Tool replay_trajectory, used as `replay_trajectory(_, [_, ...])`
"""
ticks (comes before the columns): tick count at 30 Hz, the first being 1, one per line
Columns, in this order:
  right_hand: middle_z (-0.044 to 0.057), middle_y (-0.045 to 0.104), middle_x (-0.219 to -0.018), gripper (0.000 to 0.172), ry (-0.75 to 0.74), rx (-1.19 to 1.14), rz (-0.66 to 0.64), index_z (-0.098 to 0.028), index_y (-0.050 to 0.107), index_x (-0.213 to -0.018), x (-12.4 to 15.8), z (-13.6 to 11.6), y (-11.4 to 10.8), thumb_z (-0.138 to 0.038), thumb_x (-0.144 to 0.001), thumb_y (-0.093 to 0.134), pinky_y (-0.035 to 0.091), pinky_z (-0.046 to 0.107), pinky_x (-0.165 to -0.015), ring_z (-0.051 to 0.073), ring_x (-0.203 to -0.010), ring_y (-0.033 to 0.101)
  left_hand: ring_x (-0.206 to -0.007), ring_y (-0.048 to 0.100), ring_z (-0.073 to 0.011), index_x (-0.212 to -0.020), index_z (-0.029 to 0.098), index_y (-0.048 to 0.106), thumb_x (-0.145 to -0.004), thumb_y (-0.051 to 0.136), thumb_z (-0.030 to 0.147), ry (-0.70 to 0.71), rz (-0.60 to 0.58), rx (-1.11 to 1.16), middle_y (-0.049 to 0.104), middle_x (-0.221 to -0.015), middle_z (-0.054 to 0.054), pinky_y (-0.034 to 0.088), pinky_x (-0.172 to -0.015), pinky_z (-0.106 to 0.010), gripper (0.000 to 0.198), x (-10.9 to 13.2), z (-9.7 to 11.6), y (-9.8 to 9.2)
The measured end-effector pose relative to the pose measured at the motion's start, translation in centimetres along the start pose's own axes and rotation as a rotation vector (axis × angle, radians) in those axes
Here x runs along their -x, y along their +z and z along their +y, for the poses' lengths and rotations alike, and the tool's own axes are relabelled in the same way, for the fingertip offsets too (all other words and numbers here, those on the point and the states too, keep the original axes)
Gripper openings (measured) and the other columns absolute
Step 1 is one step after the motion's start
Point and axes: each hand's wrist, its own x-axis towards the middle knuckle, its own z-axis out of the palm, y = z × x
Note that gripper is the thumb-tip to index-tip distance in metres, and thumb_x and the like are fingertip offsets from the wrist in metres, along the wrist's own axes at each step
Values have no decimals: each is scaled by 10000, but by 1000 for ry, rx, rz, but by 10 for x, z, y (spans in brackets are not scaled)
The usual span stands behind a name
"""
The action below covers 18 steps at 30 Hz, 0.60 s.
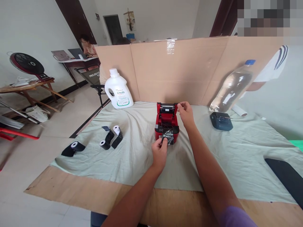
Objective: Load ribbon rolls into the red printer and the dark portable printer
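Note:
A small red printer (159,121) stands open in the middle of the cloth-covered table (132,160), its lid tilted back. My left hand (159,152) is at its front, fingers closed on a paper roll in shiny dark wrap (168,137) at the printer's opening. Fingers pinched on the top edge of the raised lid (167,109), my right hand (186,113) holds it from the right.
Three paper rolls in black wrap (109,137) lie left on the cloth. A white detergent jug (117,90) stands at the back left, a clear water bottle (230,88) and a dark blue printer (221,121) at the right. A cardboard screen (180,69) closes the back. Another person's sleeve (272,67) shows at the right.

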Motion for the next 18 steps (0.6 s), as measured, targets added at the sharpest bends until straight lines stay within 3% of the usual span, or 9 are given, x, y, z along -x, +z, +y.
replay_trajectory(3, [75,666,-1105,347,-15,-58,9,-212,576,-1043,7,6,4,-503,-858,533,495,314,-837,170,-894,604,-575,249,-103,-602,209,314,-843,634,512,11,-3,18,254,-614,45,208,-527,-250,503,0,-4,0])
replay_trajectory(7, [75,661,-1091,333,-46,-73,-75,-207,634,-1003,33,10,0,-478,-831,545,494,335,-881,204,-982,597,-583,250,-108,-591,207,322,-836,631,489,21,12,30,260,-611,43,210,-535,-251,485,-1,-3,-1])
replay_trajectory(12, [107,525,-1431,567,15,-129,-122,-257,534,-1340,67,27,-2,-392,-789,563,501,370,-972,243,-1228,554,-576,224,-107,-588,212,271,-826,620,428,1,10,15,229,-598,44,185,-532,-257,474,3,4,0])
replay_trajectory(15, [113,469,-1507,660,60,-174,-135,-249,436,-1454,76,36,2,-400,-817,511,464,387,-1057,239,-1301,524,-574,198,-104,-596,217,234,-825,612,403,-18,8,19,199,-598,47,168,-527,-258,480,5,3,1])
replay_trajectory(18, [98,481,-1520,643,58,-217,-165,-245,432,-1467,76,37,5,-401,-845,485,434,384,-1097,229,-1332,507,-575,194,-103,-604,217,235,-832,607,399,-17,5,20,199,-604,48,166,-525,-257,472,5,0,1])
